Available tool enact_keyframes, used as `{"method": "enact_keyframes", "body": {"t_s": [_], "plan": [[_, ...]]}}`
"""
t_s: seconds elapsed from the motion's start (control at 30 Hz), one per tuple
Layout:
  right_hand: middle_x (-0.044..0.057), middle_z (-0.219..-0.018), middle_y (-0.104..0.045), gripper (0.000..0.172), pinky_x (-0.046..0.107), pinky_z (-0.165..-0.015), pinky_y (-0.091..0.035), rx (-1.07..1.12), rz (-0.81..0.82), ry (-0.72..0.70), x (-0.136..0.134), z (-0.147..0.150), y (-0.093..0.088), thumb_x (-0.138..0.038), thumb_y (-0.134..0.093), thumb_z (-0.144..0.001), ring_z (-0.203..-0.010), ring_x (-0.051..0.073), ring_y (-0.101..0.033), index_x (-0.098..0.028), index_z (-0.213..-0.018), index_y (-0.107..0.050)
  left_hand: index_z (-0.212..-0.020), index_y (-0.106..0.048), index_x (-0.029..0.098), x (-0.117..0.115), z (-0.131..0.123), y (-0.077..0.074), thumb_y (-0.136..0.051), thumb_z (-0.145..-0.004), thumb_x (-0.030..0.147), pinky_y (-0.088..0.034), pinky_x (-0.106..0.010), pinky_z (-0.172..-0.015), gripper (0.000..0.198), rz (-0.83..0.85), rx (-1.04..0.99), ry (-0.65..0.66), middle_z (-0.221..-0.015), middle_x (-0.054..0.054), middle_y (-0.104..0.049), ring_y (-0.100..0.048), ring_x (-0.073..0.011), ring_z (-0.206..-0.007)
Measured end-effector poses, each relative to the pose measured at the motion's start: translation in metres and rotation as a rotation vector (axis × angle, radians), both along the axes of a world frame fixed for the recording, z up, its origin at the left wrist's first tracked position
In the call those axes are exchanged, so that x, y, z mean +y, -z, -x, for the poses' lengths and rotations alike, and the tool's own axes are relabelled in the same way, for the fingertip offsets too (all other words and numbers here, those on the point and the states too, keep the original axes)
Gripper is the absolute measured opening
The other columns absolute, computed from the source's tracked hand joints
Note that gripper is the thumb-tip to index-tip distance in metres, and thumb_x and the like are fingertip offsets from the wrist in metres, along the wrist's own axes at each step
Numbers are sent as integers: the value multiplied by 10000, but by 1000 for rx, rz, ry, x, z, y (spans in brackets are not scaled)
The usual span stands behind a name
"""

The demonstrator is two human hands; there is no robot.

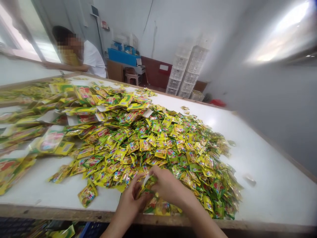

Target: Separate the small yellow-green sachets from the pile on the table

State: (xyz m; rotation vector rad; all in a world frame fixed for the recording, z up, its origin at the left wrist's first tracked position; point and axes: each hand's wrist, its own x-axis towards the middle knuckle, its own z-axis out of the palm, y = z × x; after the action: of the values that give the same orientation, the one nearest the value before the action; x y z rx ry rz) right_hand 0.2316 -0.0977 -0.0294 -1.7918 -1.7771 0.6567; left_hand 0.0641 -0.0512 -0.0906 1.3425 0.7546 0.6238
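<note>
Left hand (131,198) and right hand (166,185) bare, fingers (155,170) slender, forearms (199,211) uncovered and slim

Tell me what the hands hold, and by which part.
The left hand appears to hold a white-flapped carton by its side. The right hand is close against it; whether that hand grips anything can't be told.

Looks like a workshop or small factory, judging by the broad white wood-edged table (267,172) heaped with glossy yellow-green sachets (162,153), yellow printed card boxes (51,140) at nine o'clock, and stacked white plastic crates (177,73) at one o'clock.
</note>
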Motion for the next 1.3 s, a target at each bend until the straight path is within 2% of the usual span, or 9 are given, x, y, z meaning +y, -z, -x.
{"method": "enact_keyframes", "body": {"t_s": [0.17, 0.3, 0.6, 0.8, 0.9, 1.0, 1.07, 1.13, 1.3], "plan": [[-22, -751, -647, 136, 206, -645, -417, 154, -121, 93, 11, 6, 17, -78, -748, -690, -723, 140, -603, -200, -743, -716, -1092, -704, 179, 10, 13, 6, -693, -808, 333, -497, -344, -864, 323, 23, -4, 85, -984, -54, -735, -642, -263, -985], [-13, -805, -661, 185, 213, -706, -445, 221, -184, 55, 13, 12, 18, -88, -759, -718, -764, 137, -621, -223, -844, -744, -1143, -682, 204, 7, 17, 7, -693, -816, 337, -485, -331, -888, 352, 86, -43, 63, -1015, -36, -730, -633, -256, -1021], [-12, -758, -619, 120, 253, -736, -426, 120, -302, 146, 11, 38, 29, -92, -718, -789, -780, 147, -567, -208, -759, -707, -1093, -711, 210, 3, 24, 0, -728, -775, 315, -497, -326, -884, 336, 140, -91, -32, -1088, -44, -739, -634, -265, -1051], [41, -1109, -644, 57, 401, -947, -385, -43, -235, 18, 2, 35, 20, -284, -796, -749, -1123, 259, -486, -280, -796, -765, -1118, -695, 199, 3, 21, 5, -730, -753, 304, -491, -362, -923, 382, 96, -62, -51, -1080, -45, -742, -640, -279, -1043], [56, -1103, -651, 82, 406, -955, -404, 108, -258, 66, -5, 34, 28, -315, -746, -795, -1113, 259, -515, -293, -870, -772, -1146, -683, 203, 6, 25, 5, -741, -752, 320, -470, -372, -965, 415, 96, -53, -34, -1119, -49, -733, -639, -275, -1056], [82, -1018, -682, 217, 364, -837, -481, 463, -253, 281, -18, 34, 38, -389, -608, -889, -952, 236, -607, -253, -983, -749, -1164, -682, 195, 2, 34, -3, -598, -868, 428, -440, -396, -1008, 386, 129, -60, -56, -1167, -68, -717, -618, -268, -1115], [70, -836, -689, 321, 299, -622, -491, 716, -68, 395, -29, 36, 45, -474, -684, -806, -705, 207, -615, -208, -978, -739, -1152, -698, 172, -5, 38, -9, -474, -924, 479, -439, -405, -1011, 443, 153, -71, -80, -1158, -89, -721, -619, -261, -1126], [43, -699, -649, 346, 254, -466, -406, 899, 175, 389, -34, 37, 52, -505, -708, -771, -521, 158, -532, -181, -888, -737, -1069, -741, 126, -8, 39, -10, -558, -876, 465, -510, -393, -911, 431, 163, -43, -92, -1034, -117, -759, -673, -272, -1020], [10, -576, -616, 275, 259, -406, -390, 677, 118, 331, -23, 35, 57, -431, -770, -707, -439, 151, -480, -242, -906, -768, -1011, -772, 132, 2, 32, -4, -691, -756, 271, -541, -312, -742, 301, 39, 47, -183, -911, -97, -779, -709, -231, -820]]}}
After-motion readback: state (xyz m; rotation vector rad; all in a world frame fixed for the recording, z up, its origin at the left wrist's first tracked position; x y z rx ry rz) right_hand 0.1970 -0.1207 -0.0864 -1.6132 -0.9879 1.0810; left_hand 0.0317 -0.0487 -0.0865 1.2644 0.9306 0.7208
